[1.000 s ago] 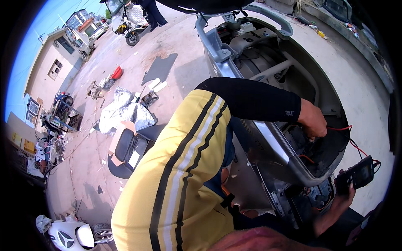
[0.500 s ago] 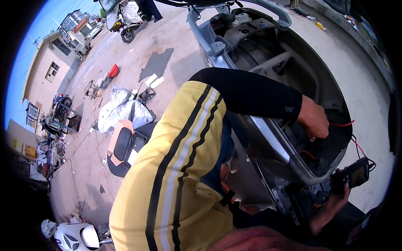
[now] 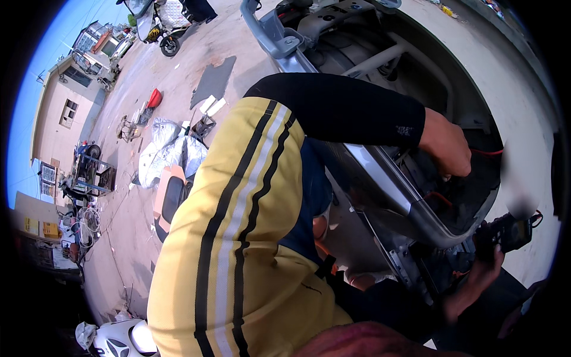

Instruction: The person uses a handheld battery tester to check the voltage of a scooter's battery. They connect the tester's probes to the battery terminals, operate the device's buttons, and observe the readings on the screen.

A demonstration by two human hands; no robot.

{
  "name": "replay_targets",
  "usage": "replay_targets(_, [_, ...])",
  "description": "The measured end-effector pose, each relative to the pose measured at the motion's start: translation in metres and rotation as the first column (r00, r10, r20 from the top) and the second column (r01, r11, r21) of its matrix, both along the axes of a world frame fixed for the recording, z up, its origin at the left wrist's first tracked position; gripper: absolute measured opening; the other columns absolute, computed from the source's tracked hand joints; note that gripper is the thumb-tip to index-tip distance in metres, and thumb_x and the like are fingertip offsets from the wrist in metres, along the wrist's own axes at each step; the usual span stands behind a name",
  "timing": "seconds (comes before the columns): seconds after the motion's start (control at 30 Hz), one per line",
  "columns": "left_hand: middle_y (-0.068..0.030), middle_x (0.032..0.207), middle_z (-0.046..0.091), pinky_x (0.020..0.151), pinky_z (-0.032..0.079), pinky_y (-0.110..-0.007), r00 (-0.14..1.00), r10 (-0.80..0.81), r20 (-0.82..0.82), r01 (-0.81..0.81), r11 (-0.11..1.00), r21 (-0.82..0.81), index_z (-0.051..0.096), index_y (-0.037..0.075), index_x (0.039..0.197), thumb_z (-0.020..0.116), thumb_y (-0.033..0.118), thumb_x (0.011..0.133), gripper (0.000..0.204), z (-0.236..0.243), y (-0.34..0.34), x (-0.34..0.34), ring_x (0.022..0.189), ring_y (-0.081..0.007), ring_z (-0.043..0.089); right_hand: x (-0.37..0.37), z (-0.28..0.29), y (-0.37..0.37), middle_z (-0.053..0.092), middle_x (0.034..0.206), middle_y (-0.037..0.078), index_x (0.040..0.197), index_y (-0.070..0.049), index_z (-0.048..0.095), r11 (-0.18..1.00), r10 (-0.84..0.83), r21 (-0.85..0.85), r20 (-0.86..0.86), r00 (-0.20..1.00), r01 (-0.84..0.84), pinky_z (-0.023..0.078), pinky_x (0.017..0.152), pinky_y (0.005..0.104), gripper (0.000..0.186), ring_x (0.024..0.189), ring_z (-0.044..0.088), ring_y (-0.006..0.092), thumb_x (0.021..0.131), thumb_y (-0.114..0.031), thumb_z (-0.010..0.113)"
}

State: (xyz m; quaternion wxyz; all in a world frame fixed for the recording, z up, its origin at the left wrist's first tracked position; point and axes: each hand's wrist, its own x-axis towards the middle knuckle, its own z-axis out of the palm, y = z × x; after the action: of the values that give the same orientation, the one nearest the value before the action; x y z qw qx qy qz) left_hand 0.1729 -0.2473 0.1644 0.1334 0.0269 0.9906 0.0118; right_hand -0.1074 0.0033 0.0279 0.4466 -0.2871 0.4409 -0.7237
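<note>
My left hand, at the end of a black under-sleeve, reaches down into the open grey body of a scooter. Its fingers are closed and point downward; what they grip is hidden. A red wire comes out beside the knuckles toward the right rim. Another red wire lies inside the body below the fingers. At the lower right, my right hand holds a dark handheld meter just outside the rim. Leads loop from the meter's far end, and a grey blur covers part of them.
Left of me, a silvery cover and an open cardboard box lie on the concrete. A grey mat and a red helmet-like bowl are farther off. A white scooter stands lower left; another scooter stands far back.
The view has shifted, so the scooter body and surroundings sit higher and farther left. My left hand stays closed inside the body; my right hand keeps hold of the meter, now turned darker.
</note>
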Motion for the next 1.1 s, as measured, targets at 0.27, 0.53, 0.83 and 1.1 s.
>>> replay_targets(0.27, [-0.0169,0.112,0.073,0.090,0.055,-0.047,0.988,0.153,0.013,-0.153,0.988,-0.016,0.066,0.006,0.123,0.070,0.023,0.095,0.033,-0.002,0.006,-0.010,0.107,-0.0363,0.069,0.013,0.022,-0.013,0.069,0.119,0.016,0.133,0.006,0.056,0.992,-0.128,-0.002,-0.009,0.992,0.128,0.053,0.101,0.0434,0.053,0.110,0.069,0.0287,0.084,-0.011,0.066])
replay_targets(0.53, [-0.0182,0.106,0.072,0.083,0.053,-0.050,0.993,0.116,0.008,-0.116,0.993,-0.008,0.065,0.004,0.121,0.070,0.020,0.094,0.032,0.011,0.022,-0.014,0.100,-0.0396,0.068,0.024,0.028,-0.004,0.070,0.113,0.012,0.131,0.005,0.058,0.992,-0.125,-0.004,0.051,0.991,0.125,0.054,0.097,0.0362,0.052,0.104,0.069,0.0197,0.081,-0.008,0.067])
replay_targets(0.83, [-0.0186,0.107,0.072,0.082,0.053,-0.050,0.993,0.119,-0.009,-0.119,0.993,-0.007,0.065,0.005,0.122,0.069,0.020,0.095,0.032,0.013,0.021,-0.012,0.099,-0.0405,0.068,0.034,0.030,-0.008,0.070,0.114,0.009,0.129,0.004,0.061,0.986,-0.165,-0.004,-0.093,0.982,0.165,0.050,0.097,0.0320,0.051,0.103,0.065,0.0170,0.079,-0.008,0.068])
replay_targets(1.1, [-0.0158,0.105,0.070,0.080,0.054,-0.048,0.964,0.059,-0.261,-0.052,0.998,0.035,0.065,0.006,0.123,0.068,0.016,0.094,0.030,0.009,0.019,-0.015,0.097,-0.0386,0.067,0.035,0.022,-0.015,0.068,0.117,0.010,0.131,0.003,0.061,0.982,-0.172,0.026,-0.257,0.951,0.185,0.045,0.101,0.0321,0.054,0.108,0.060,0.0172,0.080,-0.014,0.068])
